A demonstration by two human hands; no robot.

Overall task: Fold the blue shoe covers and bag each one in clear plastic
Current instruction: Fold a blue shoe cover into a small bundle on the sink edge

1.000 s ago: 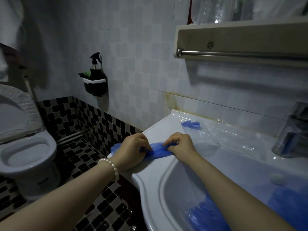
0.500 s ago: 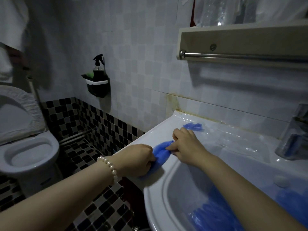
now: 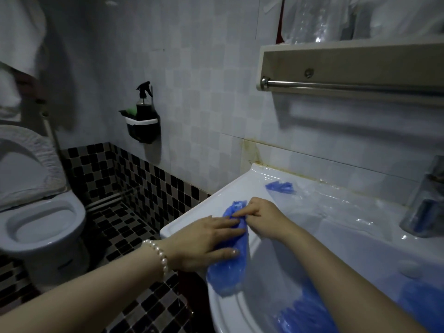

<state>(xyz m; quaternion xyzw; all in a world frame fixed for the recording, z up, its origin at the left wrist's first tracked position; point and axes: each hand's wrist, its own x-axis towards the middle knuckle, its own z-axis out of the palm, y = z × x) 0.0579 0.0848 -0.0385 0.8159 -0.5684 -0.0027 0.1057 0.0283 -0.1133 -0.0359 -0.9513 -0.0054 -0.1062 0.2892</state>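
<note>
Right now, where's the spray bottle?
In the head view, the spray bottle stands in a black wall holder, left of the sink and right of the toilet.

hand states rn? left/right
Left hand: open, straight fingers pressing flat on the blue shoe cover.
Right hand: closed, fingers pinching the same shoe cover at its upper end.

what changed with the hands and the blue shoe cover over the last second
The left hand let go of its curled grip and now presses flat, fingers straight, on the crinkled blue plastic shoe cover, which has been turned from lying across the white ceramic sink rim to trailing down toward the basin. The right hand still pinches its upper end. The bagged blue cover at the back stayed put.
</note>
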